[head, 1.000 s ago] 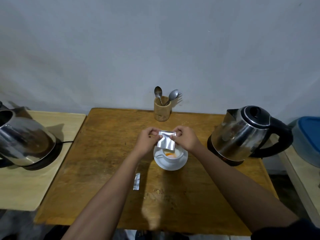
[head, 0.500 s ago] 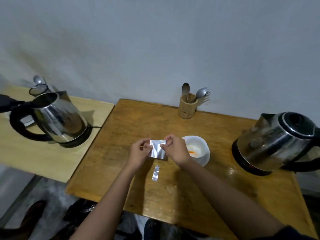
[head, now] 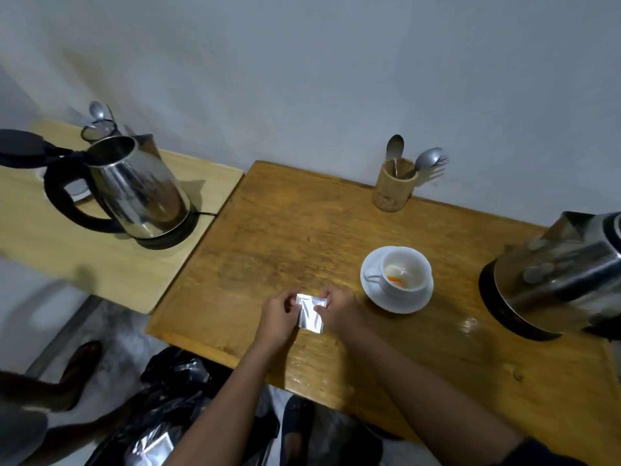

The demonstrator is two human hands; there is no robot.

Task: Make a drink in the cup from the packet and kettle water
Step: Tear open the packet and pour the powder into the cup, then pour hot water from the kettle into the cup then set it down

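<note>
1. Left hand [head: 279, 316] and right hand [head: 339, 309] pinching the top corners of the silver packet [head: 311, 312], held just above the tabletop [head: 285, 237] near its front edge.
2. Right of the hands: white cup [head: 405, 275] on a saucer [head: 376, 297], orange powder inside.
3. Farther right: steel kettle [head: 564, 280], lid shut.
4. By the wall: wooden holder [head: 393, 190] with spoons.
5. On the left table: second kettle [head: 134, 190], lid open.

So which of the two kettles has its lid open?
The kettle on the left side table: its black lid is flipped back, showing the open mouth. The kettle beside the cup is shut.
</note>
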